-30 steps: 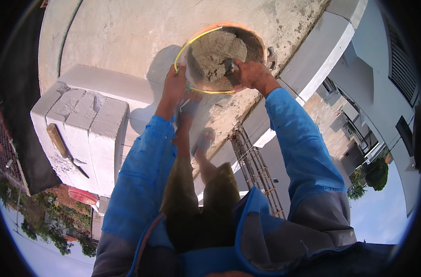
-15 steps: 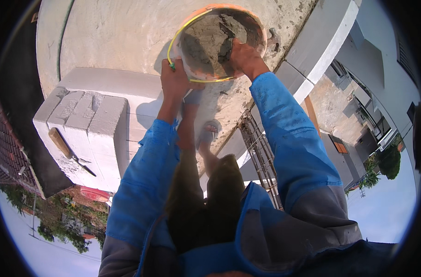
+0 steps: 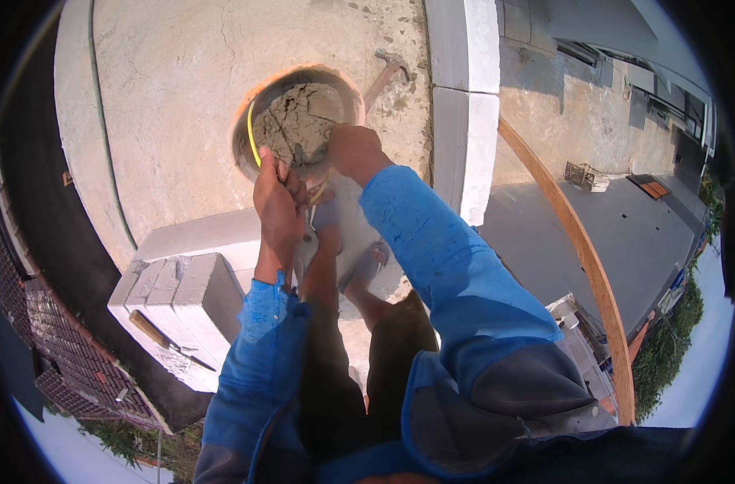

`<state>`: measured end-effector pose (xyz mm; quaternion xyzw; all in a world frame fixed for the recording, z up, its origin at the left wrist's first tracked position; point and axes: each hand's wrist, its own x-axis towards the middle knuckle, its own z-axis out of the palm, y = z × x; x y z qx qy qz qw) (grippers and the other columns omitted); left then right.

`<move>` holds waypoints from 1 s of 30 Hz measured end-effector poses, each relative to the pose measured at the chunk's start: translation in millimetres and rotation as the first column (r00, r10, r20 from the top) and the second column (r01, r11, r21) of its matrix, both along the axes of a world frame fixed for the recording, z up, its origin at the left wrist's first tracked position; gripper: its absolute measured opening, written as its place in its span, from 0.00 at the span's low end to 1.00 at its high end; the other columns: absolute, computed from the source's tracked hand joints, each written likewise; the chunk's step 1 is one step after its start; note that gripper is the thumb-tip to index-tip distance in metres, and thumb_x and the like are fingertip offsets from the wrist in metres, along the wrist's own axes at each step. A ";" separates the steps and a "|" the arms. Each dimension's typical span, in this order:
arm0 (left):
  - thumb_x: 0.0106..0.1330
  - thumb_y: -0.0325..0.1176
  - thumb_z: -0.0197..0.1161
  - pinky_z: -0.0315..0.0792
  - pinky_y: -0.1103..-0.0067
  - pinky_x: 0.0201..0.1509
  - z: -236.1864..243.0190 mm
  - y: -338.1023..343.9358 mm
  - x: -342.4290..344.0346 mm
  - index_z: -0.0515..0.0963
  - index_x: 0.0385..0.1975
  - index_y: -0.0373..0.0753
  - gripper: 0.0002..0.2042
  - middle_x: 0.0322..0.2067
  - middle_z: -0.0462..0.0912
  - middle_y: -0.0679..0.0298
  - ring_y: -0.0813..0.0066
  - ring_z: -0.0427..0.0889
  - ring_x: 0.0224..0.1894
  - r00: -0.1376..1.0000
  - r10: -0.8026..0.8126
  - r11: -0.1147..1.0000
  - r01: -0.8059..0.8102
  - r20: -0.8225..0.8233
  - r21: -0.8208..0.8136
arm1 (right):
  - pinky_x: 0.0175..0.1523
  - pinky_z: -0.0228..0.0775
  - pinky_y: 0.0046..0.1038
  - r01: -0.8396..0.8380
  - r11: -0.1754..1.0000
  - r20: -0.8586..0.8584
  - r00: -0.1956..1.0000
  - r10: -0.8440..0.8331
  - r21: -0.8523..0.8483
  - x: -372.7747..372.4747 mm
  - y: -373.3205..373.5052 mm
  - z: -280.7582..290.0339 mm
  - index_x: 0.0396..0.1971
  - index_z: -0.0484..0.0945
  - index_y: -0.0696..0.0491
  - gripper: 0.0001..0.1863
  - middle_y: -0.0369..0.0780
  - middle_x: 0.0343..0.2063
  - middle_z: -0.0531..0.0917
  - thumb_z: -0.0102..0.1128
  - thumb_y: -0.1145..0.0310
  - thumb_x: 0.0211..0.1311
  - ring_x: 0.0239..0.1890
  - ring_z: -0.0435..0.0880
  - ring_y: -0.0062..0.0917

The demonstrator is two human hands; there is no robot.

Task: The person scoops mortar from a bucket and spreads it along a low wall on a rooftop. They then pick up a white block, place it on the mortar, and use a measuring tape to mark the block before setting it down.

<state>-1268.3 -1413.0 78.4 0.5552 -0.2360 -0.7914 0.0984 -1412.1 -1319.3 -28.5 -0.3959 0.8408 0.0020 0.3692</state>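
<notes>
An orange-rimmed bucket [image 3: 356,95] of grey, wet-looking mortar [image 3: 296,121] sits on the concrete floor ahead of me. My left hand [image 3: 279,198] is closed around the bucket's yellow handle [image 3: 252,133] at the near left side. Across from it, my right hand [image 3: 355,151] is a fist at the right side of the bucket, beside the mortar. What its fingers grip is hidden. A hammer [image 3: 386,81] lies beyond the bucket, to the right. On the stacked pale blocks [image 3: 192,294] at my left rests a wooden-handled trowel [image 3: 148,329].
A low wall of pale blocks [image 3: 456,121] runs along the right, with a drop to a lower grey surface beyond it. A long wooden plank [image 3: 581,234] curves across that side. On the left, a thin hose or cable [image 3: 105,121] crosses the concrete.
Both hands and the bucket now appear lower and farther left, as the view has shifted. The hammer has come fully into sight. My right hand has moved from over the mortar to the bucket's side.
</notes>
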 end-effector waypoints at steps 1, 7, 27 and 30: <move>0.83 0.60 0.49 0.46 0.79 0.17 8.3 9.4 2.7 0.60 0.24 0.52 0.26 0.15 0.53 0.76 0.83 0.50 0.14 0.999 -0.018 1.000 0.018 0.030 0.000 | 0.45 0.83 0.46 0.089 0.996 0.060 0.994 -0.088 -0.022 17.9 16.9 23.0 0.45 0.79 0.58 0.10 0.50 0.35 0.90 0.58 0.71 0.68 0.42 0.91 0.48; 0.83 0.59 0.52 0.46 0.79 0.18 48.5 62.1 -13.3 0.61 0.24 0.52 0.25 0.15 0.54 0.78 0.84 0.52 0.14 0.951 -0.245 0.961 0.264 0.187 -0.084 | 0.40 0.84 0.46 0.140 0.984 0.080 0.988 -0.132 -0.107 68.1 133.9 105.0 0.52 0.76 0.59 0.15 0.51 0.37 0.89 0.55 0.69 0.71 0.37 0.92 0.46; 0.82 0.52 0.56 0.73 0.74 0.41 16.5 252.9 110.4 0.80 0.54 0.33 0.23 0.33 0.79 0.64 0.75 0.78 0.35 0.657 -0.721 0.640 0.753 0.222 -0.153 | 0.63 0.72 0.40 0.969 0.249 0.693 0.176 -0.699 0.004 231.7 317.3 115.2 0.60 0.78 0.58 0.21 0.50 0.53 0.82 0.52 0.61 0.78 0.56 0.83 0.41; 0.84 0.52 0.53 0.74 0.72 0.40 -4.6 269.6 140.1 0.80 0.52 0.36 0.23 0.31 0.80 0.67 0.73 0.79 0.34 0.599 -0.768 0.499 0.782 0.226 -0.375 | 0.60 0.72 0.33 0.962 -0.125 0.842 -0.273 -0.466 0.243 238.2 275.3 116.6 0.57 0.81 0.57 0.20 0.44 0.50 0.85 0.47 0.59 0.82 0.54 0.82 0.31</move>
